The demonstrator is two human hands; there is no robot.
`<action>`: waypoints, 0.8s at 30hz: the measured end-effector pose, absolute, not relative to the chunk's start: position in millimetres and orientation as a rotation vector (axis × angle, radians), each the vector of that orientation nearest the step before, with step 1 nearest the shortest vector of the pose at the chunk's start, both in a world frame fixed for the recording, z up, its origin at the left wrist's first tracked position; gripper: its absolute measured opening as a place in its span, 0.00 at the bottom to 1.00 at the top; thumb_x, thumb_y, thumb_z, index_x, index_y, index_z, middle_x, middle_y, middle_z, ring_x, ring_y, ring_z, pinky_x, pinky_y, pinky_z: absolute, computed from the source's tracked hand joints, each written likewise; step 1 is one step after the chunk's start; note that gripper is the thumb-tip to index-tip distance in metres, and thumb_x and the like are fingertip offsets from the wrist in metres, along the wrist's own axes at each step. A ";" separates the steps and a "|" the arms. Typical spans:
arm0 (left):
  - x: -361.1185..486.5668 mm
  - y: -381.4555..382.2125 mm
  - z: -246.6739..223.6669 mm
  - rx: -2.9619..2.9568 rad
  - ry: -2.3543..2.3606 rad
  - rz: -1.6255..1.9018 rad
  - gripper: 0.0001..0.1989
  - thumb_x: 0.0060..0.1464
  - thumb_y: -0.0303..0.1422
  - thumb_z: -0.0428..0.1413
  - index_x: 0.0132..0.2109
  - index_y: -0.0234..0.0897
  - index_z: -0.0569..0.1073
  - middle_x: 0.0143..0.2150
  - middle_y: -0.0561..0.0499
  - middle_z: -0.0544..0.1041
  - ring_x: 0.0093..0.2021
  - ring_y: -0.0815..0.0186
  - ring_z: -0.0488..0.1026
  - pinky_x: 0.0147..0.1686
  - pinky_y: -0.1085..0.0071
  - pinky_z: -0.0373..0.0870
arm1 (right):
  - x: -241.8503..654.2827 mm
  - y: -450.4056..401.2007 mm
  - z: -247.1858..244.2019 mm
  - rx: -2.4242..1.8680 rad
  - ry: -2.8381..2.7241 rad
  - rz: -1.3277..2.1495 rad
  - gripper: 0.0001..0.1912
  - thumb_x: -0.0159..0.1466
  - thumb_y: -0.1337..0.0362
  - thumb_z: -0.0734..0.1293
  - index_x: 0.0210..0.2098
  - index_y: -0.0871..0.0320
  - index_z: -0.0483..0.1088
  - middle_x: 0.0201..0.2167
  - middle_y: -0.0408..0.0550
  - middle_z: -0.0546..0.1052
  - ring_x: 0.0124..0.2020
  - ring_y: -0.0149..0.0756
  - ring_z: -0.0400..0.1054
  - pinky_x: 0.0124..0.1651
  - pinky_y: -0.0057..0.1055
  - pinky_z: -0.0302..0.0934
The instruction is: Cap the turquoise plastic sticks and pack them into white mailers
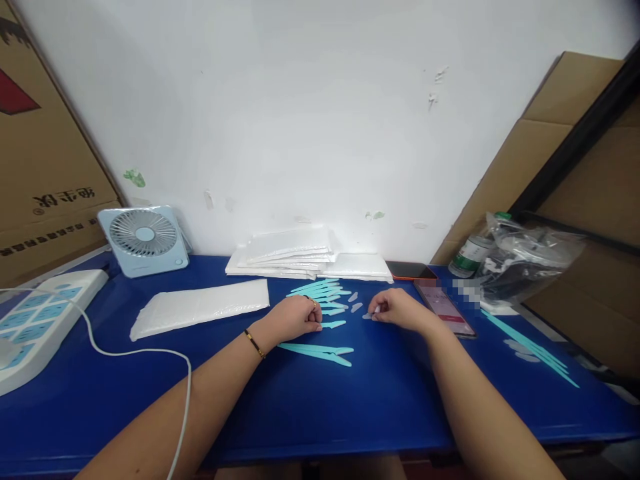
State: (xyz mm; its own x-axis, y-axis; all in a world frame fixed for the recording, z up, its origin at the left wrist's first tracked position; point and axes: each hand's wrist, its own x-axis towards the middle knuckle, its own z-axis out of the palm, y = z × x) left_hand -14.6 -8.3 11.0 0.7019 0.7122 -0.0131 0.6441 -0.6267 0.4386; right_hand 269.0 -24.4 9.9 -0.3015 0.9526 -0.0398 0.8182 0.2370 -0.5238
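My left hand (pixel 299 317) is closed over one slim teal stick that looks like an eyebrow razor (pixel 334 325), its notched end pointing right from my fingertips. Several more teal razors (pixel 325 291) fan out just beyond that hand. Below it lie a few loose razors (pixel 317 350) side by side. With thumb and fingers pinched together, my right hand (pixel 393 311) has hold of a small translucent blade cap (pixel 369 316) just above the table. Two similar caps (pixel 355 302) rest between my hands.
White padded packets (pixel 300 253) are stacked by the wall, and another packet (pixel 200 307) lies left. A fan (pixel 145 240), power strip (pixel 55 320) and white cable (pixel 187 380) are also left. At right are phones (pixel 445 307), a bottle (pixel 470 257), a plastic bag (pixel 530 260) and more razors (pixel 533 350).
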 end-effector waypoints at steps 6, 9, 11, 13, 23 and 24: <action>-13.0 -7.1 8.0 2.519 1.041 0.263 0.07 0.50 0.37 0.57 0.34 0.39 0.75 0.29 0.53 0.75 0.30 0.68 0.69 0.27 0.75 0.58 | 239.6 -31.4 8.6 -1.339 -2.345 0.643 0.07 0.56 0.67 0.66 0.33 0.55 0.77 0.30 0.45 0.76 0.29 0.31 0.68 0.32 0.25 0.59; -11.6 -6.8 5.0 2.545 1.036 0.290 0.07 0.50 0.37 0.57 0.34 0.39 0.75 0.29 0.53 0.75 0.30 0.68 0.69 0.27 0.74 0.57 | 229.6 -33.4 5.9 -1.264 -2.369 0.655 0.06 0.57 0.66 0.66 0.33 0.55 0.77 0.30 0.45 0.76 0.29 0.30 0.68 0.31 0.25 0.58; -10.6 -6.1 2.1 2.557 1.030 0.305 0.06 0.51 0.37 0.57 0.33 0.39 0.75 0.30 0.53 0.75 0.31 0.68 0.69 0.27 0.74 0.58 | 224.1 -33.9 2.9 -1.237 -2.372 0.621 0.06 0.58 0.66 0.67 0.33 0.55 0.76 0.29 0.45 0.75 0.29 0.30 0.68 0.31 0.25 0.59; -9.8 -4.8 -0.6 2.564 1.025 0.310 0.06 0.51 0.36 0.56 0.33 0.39 0.75 0.30 0.53 0.75 0.31 0.68 0.69 0.27 0.74 0.58 | 220.4 -33.4 0.1 -1.206 -2.370 0.583 0.06 0.58 0.67 0.66 0.32 0.55 0.76 0.29 0.44 0.76 0.29 0.31 0.68 0.33 0.25 0.59; -14.2 -14.2 15.2 2.483 0.923 0.247 0.11 0.50 0.43 0.57 0.35 0.40 0.75 0.33 0.53 0.75 0.31 0.69 0.70 0.27 0.76 0.60 | 254.2 -20.3 5.1 -1.408 -2.274 0.346 0.10 0.57 0.69 0.65 0.37 0.55 0.76 0.37 0.48 0.76 0.34 0.34 0.69 0.38 0.29 0.61; -14.2 -15.9 16.2 2.445 0.873 0.187 0.12 0.49 0.43 0.57 0.35 0.40 0.75 0.31 0.54 0.75 0.30 0.70 0.70 0.25 0.76 0.59 | 255.0 -19.9 5.1 -1.402 -2.301 0.363 0.10 0.57 0.69 0.65 0.36 0.55 0.76 0.36 0.47 0.76 0.33 0.33 0.69 0.38 0.29 0.61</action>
